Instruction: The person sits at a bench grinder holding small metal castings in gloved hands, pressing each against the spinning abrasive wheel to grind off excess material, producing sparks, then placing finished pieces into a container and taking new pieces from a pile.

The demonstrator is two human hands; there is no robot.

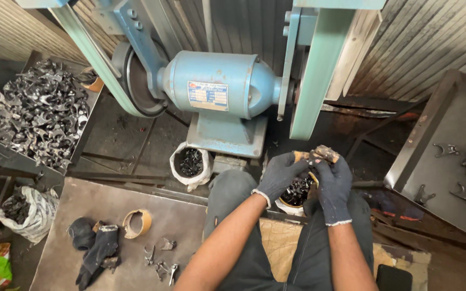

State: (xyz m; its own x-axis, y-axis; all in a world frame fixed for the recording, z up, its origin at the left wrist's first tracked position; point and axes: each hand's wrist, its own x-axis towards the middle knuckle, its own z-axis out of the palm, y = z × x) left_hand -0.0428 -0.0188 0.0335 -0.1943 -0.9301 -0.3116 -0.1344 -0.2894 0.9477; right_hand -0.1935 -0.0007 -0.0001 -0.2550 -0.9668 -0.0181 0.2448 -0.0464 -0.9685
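Both my hands wear dark knit gloves. My left hand (279,175) and my right hand (333,180) together grip a small dirty metal part (319,154), held just in front of the right-hand sanding belt (319,70) of a blue twin-belt grinder (219,86). Below my hands, between my knees, sits a small bucket (297,194) of dark metal parts.
A tray (39,116) heaped with metal forgings stands at left, a dark tray (449,156) with a few parts at right. A white bag (190,164) of parts sits by the grinder base. A sack (28,207), spare gloves (95,248), a tape roll (136,222) and loose parts (160,261) lie lower left.
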